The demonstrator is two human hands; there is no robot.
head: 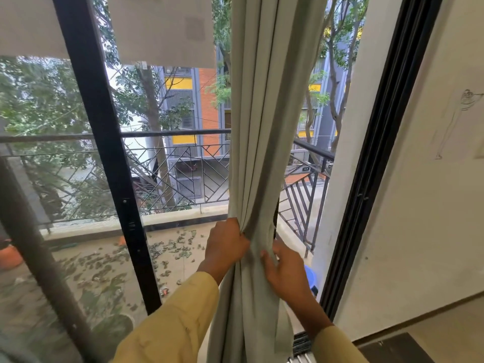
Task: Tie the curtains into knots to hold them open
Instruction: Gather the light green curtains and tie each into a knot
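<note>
A pale grey-green curtain (264, 127) hangs in gathered folds in front of a glass balcony door, right of centre. My left hand (225, 244) is closed around the bunched cloth from the left at about waist height. My right hand (284, 268) presses on the same bunch from the right, its fingers curled into the folds. Below my hands the curtain falls loose and straight. No knot shows in the cloth. Both arms wear yellow sleeves.
A black door frame (104, 153) stands to the left, another black frame (377, 153) to the right beside a white wall (432, 205). Outside are a balcony railing (183, 163), dry leaves on the floor, an orange pot (9, 255) and a blue object (311, 277).
</note>
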